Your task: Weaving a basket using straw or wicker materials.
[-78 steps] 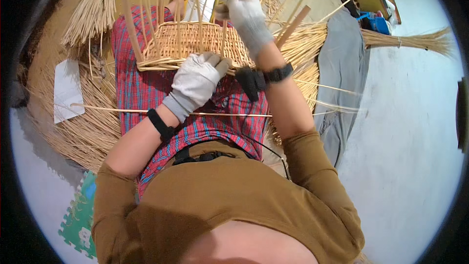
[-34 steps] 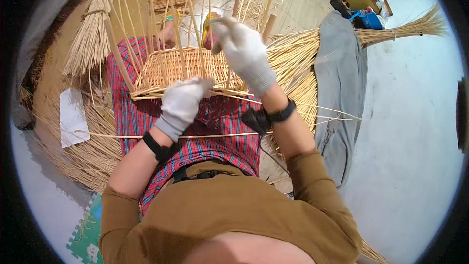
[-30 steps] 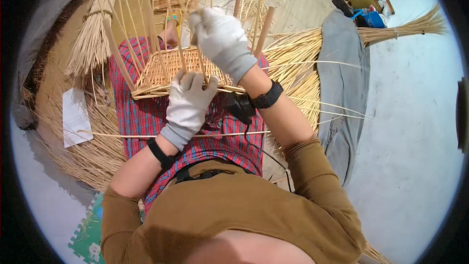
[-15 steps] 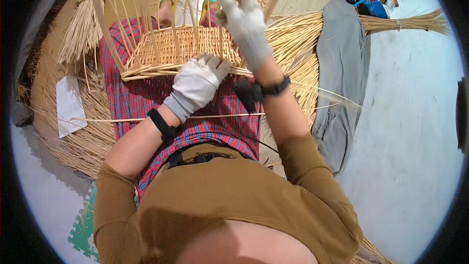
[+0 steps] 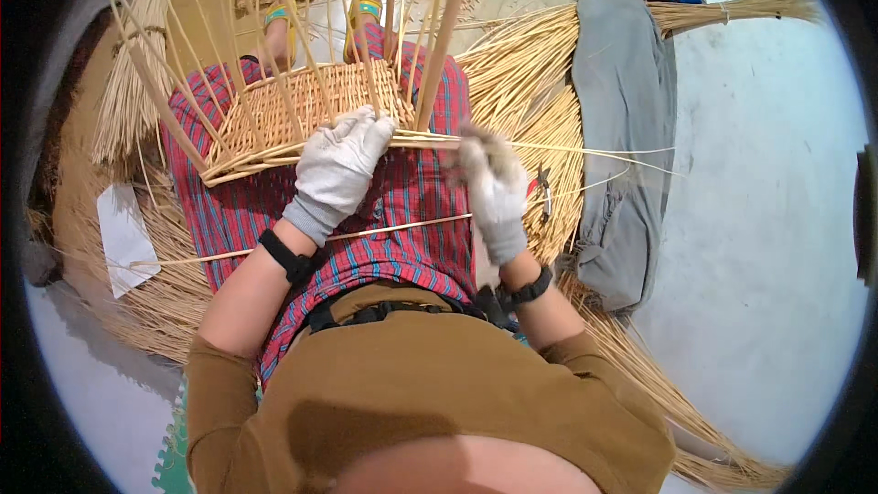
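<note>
Pale concrete floor [image 5: 777,220] fills the right of the scene, and loose straw-coloured reeds [image 5: 530,91] are spread around the seated person, with a grey cloth [image 5: 622,128] laid over them on the right and a white paper scrap [image 5: 123,238] lying on them at the left. A half-woven wicker basket [image 5: 293,114] is rested on the red plaid lap cloth [image 5: 402,220], its upright stakes fanning toward the far side.

Half a second ago the right hand was raised high among the stakes at the far rim of the basket; it is now brought down and to the right, clear of the basket, and is blurred by motion. The left hand has stayed at the near rim, though the basket now sits a little further left in the view.

The left hand [image 5: 338,169], gloved in grey, is laid flat over the near right edge of the basket, fingers spread and pressed against the weave, wrist bent down toward the lap. The right hand [image 5: 494,187], also gloved, is held upright just right of the basket, fingers curled around a thin reed strand [image 5: 585,148] that is stretched from the rim out to the right. Whether that strand is firmly clamped cannot be told through the blur. The two hands are kept apart, at about the same height.
</note>
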The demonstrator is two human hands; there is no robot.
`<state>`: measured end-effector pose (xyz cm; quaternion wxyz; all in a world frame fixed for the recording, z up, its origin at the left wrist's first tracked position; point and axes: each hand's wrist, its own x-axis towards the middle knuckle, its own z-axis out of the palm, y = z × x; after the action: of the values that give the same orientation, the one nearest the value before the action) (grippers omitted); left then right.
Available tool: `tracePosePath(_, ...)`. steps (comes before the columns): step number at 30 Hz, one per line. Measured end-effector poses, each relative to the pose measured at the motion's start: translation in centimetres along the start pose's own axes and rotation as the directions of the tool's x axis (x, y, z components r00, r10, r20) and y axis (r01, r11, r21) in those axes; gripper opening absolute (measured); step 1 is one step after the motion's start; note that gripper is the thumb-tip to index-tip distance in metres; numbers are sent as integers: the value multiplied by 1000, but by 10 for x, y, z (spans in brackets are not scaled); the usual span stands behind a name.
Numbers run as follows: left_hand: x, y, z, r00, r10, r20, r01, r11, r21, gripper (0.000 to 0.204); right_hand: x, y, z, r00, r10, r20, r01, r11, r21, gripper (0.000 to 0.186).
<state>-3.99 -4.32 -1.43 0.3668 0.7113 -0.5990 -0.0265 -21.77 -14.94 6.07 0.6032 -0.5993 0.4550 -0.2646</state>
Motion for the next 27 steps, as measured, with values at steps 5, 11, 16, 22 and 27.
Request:
tracePosePath(5, 5, 9, 5, 993, -11, 115, -24, 956, 292, 53, 98, -47, 33, 509, -780, 363, 818, 308, -486, 68)
tracePosePath(11, 37, 12, -23, 992, -3, 127, -56, 888, 457, 41, 115, -79, 98, 640, -725, 254, 649, 333, -684, 78)
tracePosePath(16, 52, -1, -54, 999, -21, 44, 7, 954, 300, 33, 85, -58, 54, 703, -507, 499, 703, 387, -596, 72)
tracePosePath(22, 57, 18, -79, 994, 30, 109, -82, 853, 515, 38, 95, -24, 19, 432, -511, 743, 852, -38, -522, 44)
tracePosePath(27, 79, 45, -78, 783, -593, 189, 604, 651, -461, 39, 85, -18, 18, 529, -414, 741, 817, 12, -577, 35)
